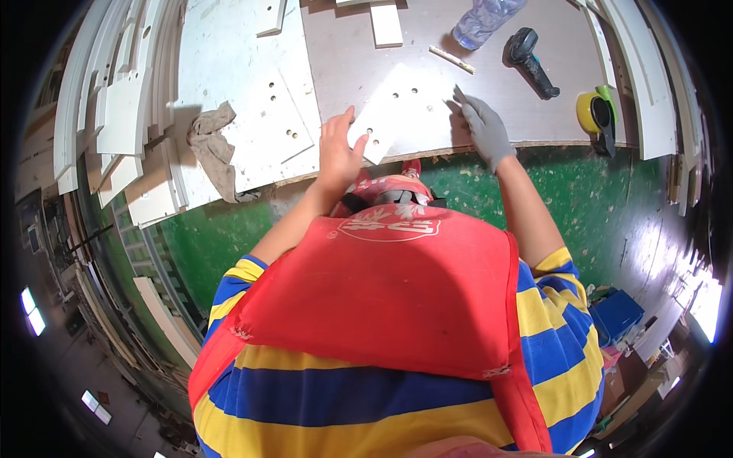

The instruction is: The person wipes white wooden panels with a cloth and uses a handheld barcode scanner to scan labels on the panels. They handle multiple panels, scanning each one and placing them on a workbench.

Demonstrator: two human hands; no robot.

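Item: white panel (388, 114), flat and smooth, bored with dark round holes in two pairs; I see it at the near edge of the bench (553, 126), its long axis slanting from near left to far right. Glare hides its right boundary from me.

Left hand (340, 153): bare, loosely spread, thumb and fingers against the panel's left side, unclenched.

Right hand (485, 130): grey fabric glove, fingers closed on a thin dark implement (460, 94), its tip pointing far left.

Left of the panel: second white board (284, 114), drilled likewise; crumpled, grey-brown rag (215, 145).

Far right: pale slim rod (452, 60); clear plastic bottle (485, 24), lying; black pistol-shaped device (528, 62); yellow tape roll (588, 112) in its dispenser.
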